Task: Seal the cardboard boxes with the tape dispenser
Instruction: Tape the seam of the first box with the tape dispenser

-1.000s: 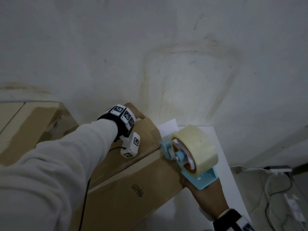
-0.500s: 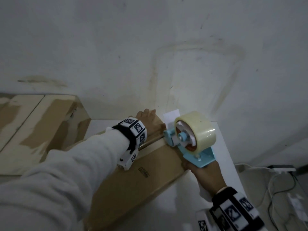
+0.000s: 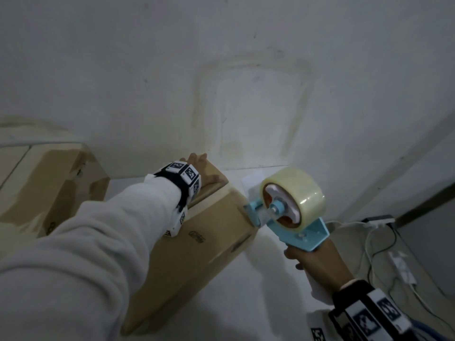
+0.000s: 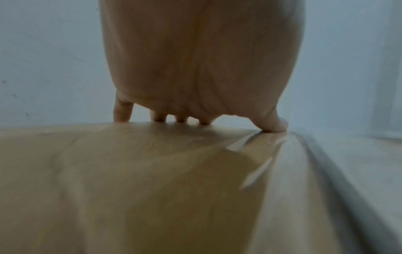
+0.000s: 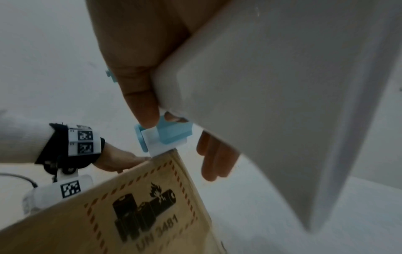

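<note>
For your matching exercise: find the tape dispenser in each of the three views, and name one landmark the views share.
Head: tape dispenser, right of centre, at the box's corner.
Left wrist: not in it.
Right wrist: its blue nose at centre, white handle filling the upper right.
Shared landmark: the cardboard box.

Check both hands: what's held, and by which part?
Right hand grips the dispenser by its handle, below the roll. Left hand holds nothing; it presses flat on the box top.
</note>
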